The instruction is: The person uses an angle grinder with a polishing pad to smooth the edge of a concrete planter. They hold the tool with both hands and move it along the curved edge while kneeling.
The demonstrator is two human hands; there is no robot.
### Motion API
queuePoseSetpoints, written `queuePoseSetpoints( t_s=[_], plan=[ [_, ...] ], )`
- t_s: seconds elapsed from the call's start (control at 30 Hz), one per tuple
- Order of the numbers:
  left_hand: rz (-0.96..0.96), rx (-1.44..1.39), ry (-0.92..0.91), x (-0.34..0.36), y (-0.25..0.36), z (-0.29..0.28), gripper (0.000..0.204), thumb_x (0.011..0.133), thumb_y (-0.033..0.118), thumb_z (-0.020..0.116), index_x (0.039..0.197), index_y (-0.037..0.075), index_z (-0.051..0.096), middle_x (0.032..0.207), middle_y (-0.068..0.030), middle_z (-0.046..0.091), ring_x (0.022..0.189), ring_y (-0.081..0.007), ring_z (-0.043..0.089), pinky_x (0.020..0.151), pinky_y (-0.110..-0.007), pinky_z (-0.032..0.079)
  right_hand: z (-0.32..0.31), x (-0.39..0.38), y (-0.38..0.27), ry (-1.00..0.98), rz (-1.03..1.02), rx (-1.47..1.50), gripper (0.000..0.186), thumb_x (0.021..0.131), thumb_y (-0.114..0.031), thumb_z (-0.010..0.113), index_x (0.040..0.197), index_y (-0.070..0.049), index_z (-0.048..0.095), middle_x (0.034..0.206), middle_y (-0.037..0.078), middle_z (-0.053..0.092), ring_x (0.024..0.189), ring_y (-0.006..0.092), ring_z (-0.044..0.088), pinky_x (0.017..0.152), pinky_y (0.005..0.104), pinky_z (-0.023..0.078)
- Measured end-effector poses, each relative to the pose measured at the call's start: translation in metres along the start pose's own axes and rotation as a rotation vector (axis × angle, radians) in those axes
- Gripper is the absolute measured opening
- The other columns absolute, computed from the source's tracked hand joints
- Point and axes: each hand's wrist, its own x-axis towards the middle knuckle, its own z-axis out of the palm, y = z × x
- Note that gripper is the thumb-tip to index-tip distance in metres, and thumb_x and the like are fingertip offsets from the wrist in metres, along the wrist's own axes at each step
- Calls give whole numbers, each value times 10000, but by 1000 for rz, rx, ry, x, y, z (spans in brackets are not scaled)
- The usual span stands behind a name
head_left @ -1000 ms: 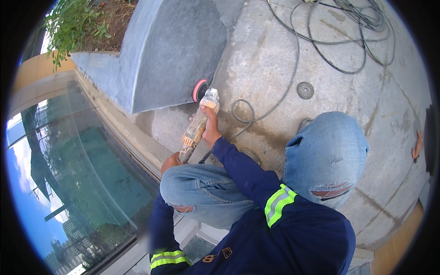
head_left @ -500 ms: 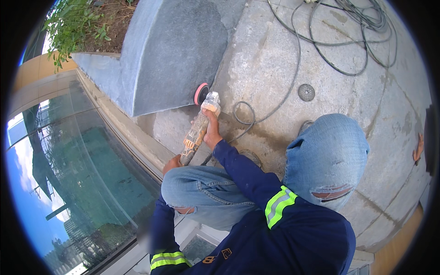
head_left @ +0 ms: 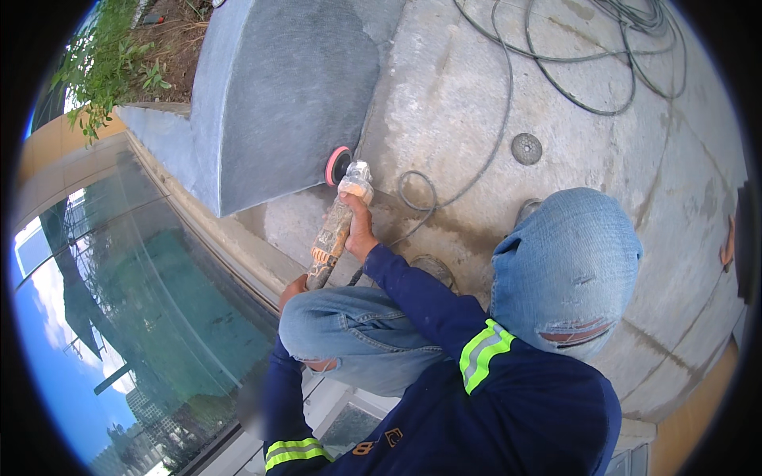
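Note:
Both my hands grip an angle grinder (head_left: 333,228) with a worn, dusty orange-and-grey body. My right hand (head_left: 361,228) wraps round its front part just behind the head. Farther back, my left hand (head_left: 293,291) holds the tail end, partly hidden by my knee. A red-rimmed, black-backed disc (head_left: 337,166) is mounted on the grinder's head. It stands on edge against the lower edge of a grey wall face (head_left: 298,95), close to the floor.
A black cord (head_left: 492,163) loops over the concrete floor to a coil (head_left: 635,20) at the far right. A round grey disc (head_left: 526,148) lies on the floor. Left is a reflective glass pane (head_left: 159,285); behind it, a planter with green plants (head_left: 103,67).
The disc and grinder sit slightly farther left along the wall's lower edge. The whole view has shifted a little; both hands keep their hold.

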Motion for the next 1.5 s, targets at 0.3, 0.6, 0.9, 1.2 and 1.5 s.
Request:
queuePoseSetpoints(
  t_s=[0.3,0.6,0.9,1.2,1.5],
  plan=[
    [59,139,-90,28,30,-10,518,729,239,809,1203,48,726,956,-280,743,960,-446,726,842,-516,555,12,22,-25,-33,-29,30,447,829,-334,780,1156,-95,591,941,135,621,827,315,677,762,486,584],
    [-37,123,-84,8,-1,0,553,749,293,814,1249,73,728,1002,-262,753,1010,-441,728,869,-507,560,-3,3,1,20,-9,27,432,830,-329,782,1146,-97,599,931,115,617,818,288,675,773,483,597],
    [-16,112,-85,18,24,-3,555,705,227,821,1230,69,733,997,-259,755,1014,-445,725,881,-503,556,1,18,-15,-13,1,36,485,814,-353,799,1165,-95,587,953,139,617,845,338,681,762,514,590],
    [-18,51,-88,7,-5,1,531,743,264,807,1232,74,729,981,-258,754,1000,-431,732,854,-509,553,-4,4,2,-12,12,20,488,817,-351,796,1179,-98,588,952,135,622,850,316,679,776,501,592],
    [-38,116,-66,3,23,-7,553,744,242,799,1272,95,722,991,-265,753,1012,-432,731,867,-495,558,6,5,-8,-32,-16,8,501,814,-362,801,1180,-93,589,957,142,624,858,328,683,748,499,593]
  ],
)
